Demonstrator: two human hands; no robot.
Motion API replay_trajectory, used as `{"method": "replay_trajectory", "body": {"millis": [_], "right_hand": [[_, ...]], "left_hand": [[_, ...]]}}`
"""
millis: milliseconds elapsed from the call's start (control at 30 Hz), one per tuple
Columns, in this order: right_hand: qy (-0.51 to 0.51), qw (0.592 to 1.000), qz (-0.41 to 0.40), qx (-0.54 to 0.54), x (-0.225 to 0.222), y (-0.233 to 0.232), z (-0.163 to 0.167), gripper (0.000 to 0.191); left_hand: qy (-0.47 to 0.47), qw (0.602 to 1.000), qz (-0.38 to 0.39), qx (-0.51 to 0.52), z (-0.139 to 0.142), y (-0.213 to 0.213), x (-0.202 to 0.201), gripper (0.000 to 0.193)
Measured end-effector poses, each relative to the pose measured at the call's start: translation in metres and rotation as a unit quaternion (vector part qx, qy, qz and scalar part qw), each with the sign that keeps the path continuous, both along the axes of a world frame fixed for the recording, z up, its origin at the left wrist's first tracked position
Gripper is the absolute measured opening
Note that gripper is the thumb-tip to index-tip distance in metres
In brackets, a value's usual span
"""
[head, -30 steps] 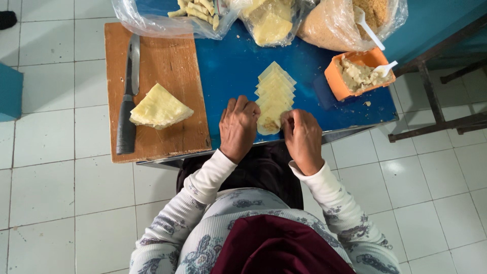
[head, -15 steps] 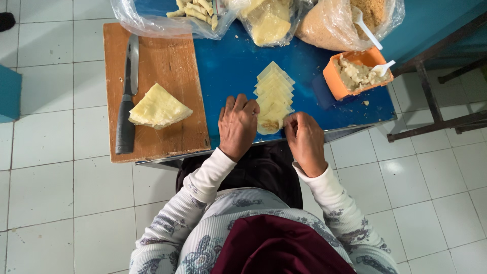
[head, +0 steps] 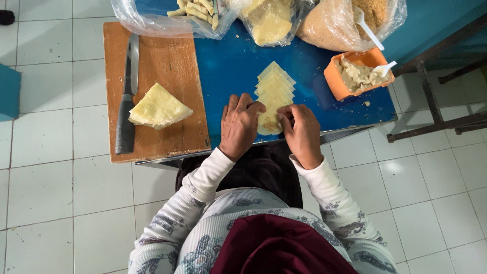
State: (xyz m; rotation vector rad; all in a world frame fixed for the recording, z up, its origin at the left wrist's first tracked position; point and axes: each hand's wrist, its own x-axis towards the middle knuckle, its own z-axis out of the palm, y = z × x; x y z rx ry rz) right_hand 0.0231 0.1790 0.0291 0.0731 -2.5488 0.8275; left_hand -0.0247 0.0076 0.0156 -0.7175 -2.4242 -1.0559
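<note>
A row of pale yellow triangular wrappers (head: 274,87) lies overlapping on the blue table (head: 228,66). The nearest wrapper (head: 268,122) sits at the table's front edge between both hands. My left hand (head: 239,126) presses its left side with the fingers curled onto it. My right hand (head: 302,133) pinches its right side with thumb and fingertips. Both hands touch that wrapper and rest flat on the table.
A wooden cutting board (head: 167,61) on the left carries a stack of triangular wrappers (head: 158,106) and a dark-handled knife (head: 127,96). An orange tub of filling (head: 355,73) with a white spoon stands to the right. Several clear plastic bags (head: 274,20) line the far edge.
Both hands have drawn closer together over the nearest wrapper, the fingertips now folding in on it from each side.
</note>
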Motion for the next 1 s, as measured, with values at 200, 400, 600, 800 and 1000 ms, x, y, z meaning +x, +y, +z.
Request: {"method": "replay_trajectory", "body": {"millis": [200, 400, 600, 800, 1000], "right_hand": [[-0.011, 1.000, -0.001, -0.013, -0.004, -0.005, 0.000, 0.017], [0.010, 1.000, 0.008, 0.021, 0.000, -0.008, -0.003, 0.015], [0.015, 1.000, 0.021, -0.012, 0.005, -0.005, -0.003, 0.014], [0.010, 0.998, 0.009, -0.067, 0.007, -0.003, -0.001, 0.012], [-0.007, 0.997, -0.011, -0.070, 0.011, -0.001, 0.004, 0.009]], "left_hand": [[-0.003, 1.000, -0.014, -0.003, 0.000, -0.002, -0.001, 0.025], [-0.010, 1.000, -0.014, 0.000, -0.001, -0.002, 0.000, 0.027], [-0.001, 1.000, -0.008, -0.011, -0.002, -0.001, -0.001, 0.029], [-0.001, 1.000, 0.000, -0.008, -0.002, 0.000, -0.001, 0.025], [0.002, 1.000, 0.001, -0.003, -0.003, 0.000, 0.000, 0.021]]}}
